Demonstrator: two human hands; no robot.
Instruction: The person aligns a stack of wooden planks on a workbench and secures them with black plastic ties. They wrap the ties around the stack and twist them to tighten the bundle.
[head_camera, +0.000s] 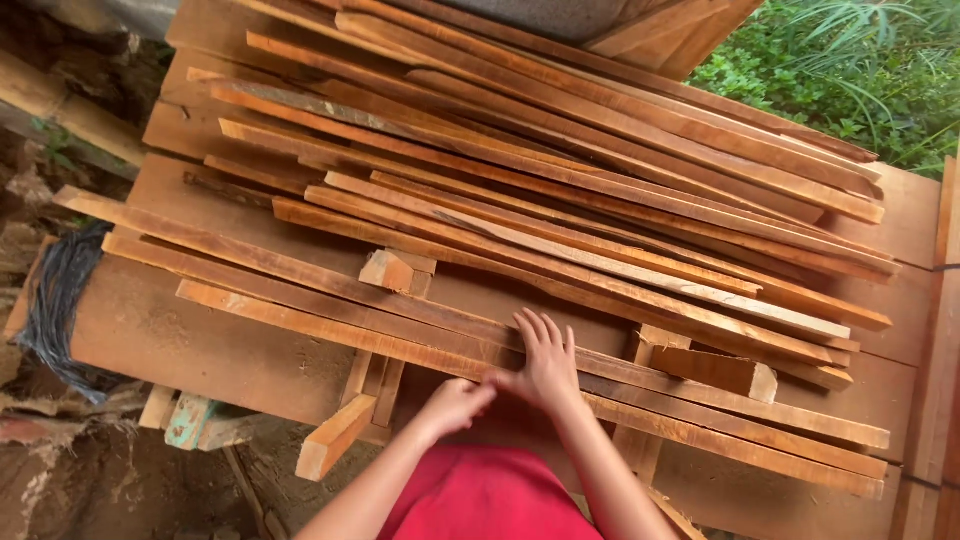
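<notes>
My right hand (545, 362) lies flat, fingers spread, on top of the long reddish wooden slats (330, 300) nearest me on the workbench. My left hand (455, 402) is curled at the near edge of the closest slat (300, 320), just beside my right thumb. Its fingers are hidden under the knuckles, so I cannot tell whether it grips the slat. Both forearms reach up from the bottom of the view over my red clothing (485, 500).
A big pile of long slats (560, 150) lies diagonally across the wooden bench (170, 330). Short offcut blocks (395, 270) (715, 370) sit among them, and another block (335, 435) sticks out below the bench edge. Dark cords (55, 300) hang at the left. Green plants (850, 70) stand at the top right.
</notes>
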